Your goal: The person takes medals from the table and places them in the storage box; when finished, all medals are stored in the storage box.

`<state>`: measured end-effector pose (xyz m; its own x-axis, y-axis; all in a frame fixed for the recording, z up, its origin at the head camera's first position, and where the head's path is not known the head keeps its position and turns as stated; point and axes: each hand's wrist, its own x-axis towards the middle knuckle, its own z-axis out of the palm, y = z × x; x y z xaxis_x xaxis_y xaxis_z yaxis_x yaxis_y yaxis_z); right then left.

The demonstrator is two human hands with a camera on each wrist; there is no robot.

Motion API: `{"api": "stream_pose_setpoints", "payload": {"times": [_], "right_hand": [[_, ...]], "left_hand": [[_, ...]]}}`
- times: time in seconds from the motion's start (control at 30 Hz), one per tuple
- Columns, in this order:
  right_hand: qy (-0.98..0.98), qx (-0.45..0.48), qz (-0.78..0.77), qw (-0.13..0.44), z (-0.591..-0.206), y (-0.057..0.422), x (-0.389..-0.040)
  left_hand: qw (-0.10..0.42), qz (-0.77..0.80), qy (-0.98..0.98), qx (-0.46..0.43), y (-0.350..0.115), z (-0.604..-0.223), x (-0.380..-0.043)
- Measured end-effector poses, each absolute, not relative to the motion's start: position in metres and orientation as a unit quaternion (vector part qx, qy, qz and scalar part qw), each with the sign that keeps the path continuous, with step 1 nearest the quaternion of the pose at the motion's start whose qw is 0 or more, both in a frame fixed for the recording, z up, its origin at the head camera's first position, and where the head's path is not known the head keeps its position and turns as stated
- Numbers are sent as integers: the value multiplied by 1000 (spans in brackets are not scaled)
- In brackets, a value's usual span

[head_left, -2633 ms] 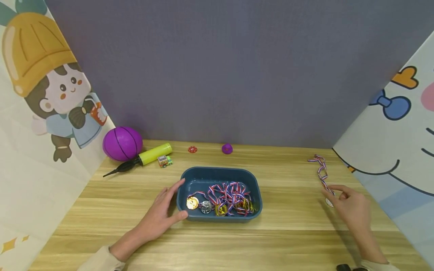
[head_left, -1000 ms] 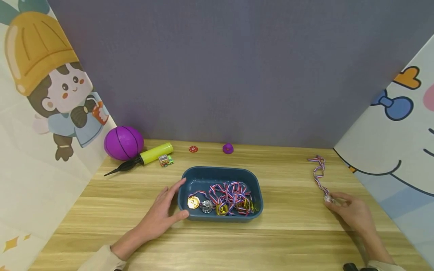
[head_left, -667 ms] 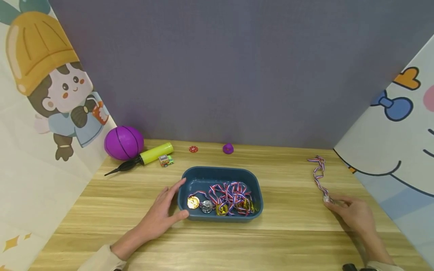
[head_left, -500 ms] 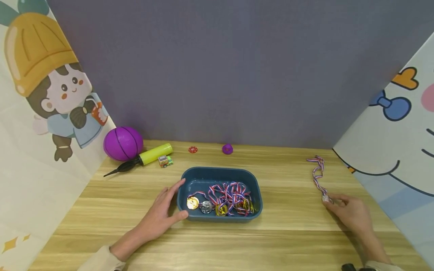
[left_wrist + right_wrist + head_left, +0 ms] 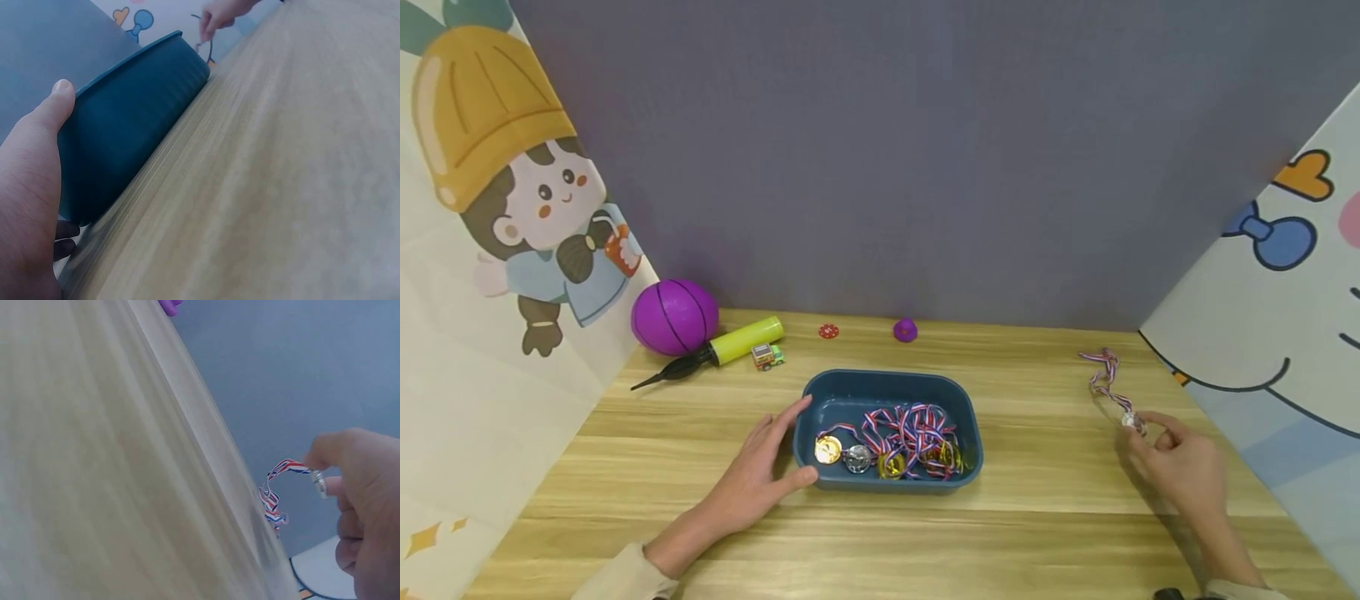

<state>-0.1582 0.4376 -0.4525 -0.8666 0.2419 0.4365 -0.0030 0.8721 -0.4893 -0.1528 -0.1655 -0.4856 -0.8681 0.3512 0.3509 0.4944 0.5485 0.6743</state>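
In the head view my right hand [image 5: 1187, 471] pinches a silver medal [image 5: 1132, 423] between thumb and index finger, at the table's right side. The medal is tipped up, and its red, white and blue ribbon [image 5: 1101, 383] trails away to the table behind it. In the right wrist view the medal [image 5: 319, 484] shows edge-on. My left hand [image 5: 752, 475] rests at the left end of a dark blue plastic bin [image 5: 887, 486], thumb on the near side and fingers spread along the end. Gold and silver medals [image 5: 857, 457] with tangled ribbons [image 5: 921, 429] lie inside.
Along the back stand a purple ball [image 5: 675, 317], a yellow hand pump [image 5: 745, 339] with a black nozzle, a small toy truck [image 5: 767, 357], a red chip [image 5: 828, 331] and a small purple object [image 5: 906, 330]. A grey panel [image 5: 880, 167] rises behind the table.
My right hand went from the ribbon's near end to the medal, and now has it raised, drawing part of the ribbon up. The left hand and the bin have stayed in place.
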Motion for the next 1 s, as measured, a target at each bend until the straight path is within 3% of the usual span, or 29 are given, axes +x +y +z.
{"api": "stream_pose_setpoints", "payload": {"times": [0.43,0.67,1.0], "right_hand": [[-880,-83,302,358,-426,421,-162],[-857,-38,308,412,-407,411,-163],[-834,-4,325,446,-380,388,-174]], "left_hand": [[87,-408,-876,-240,-166,-487,-153],[87,-410,-875,-241,-165,-487,-153],[86,-414,-874,-239,-165,-486,-153]]}}
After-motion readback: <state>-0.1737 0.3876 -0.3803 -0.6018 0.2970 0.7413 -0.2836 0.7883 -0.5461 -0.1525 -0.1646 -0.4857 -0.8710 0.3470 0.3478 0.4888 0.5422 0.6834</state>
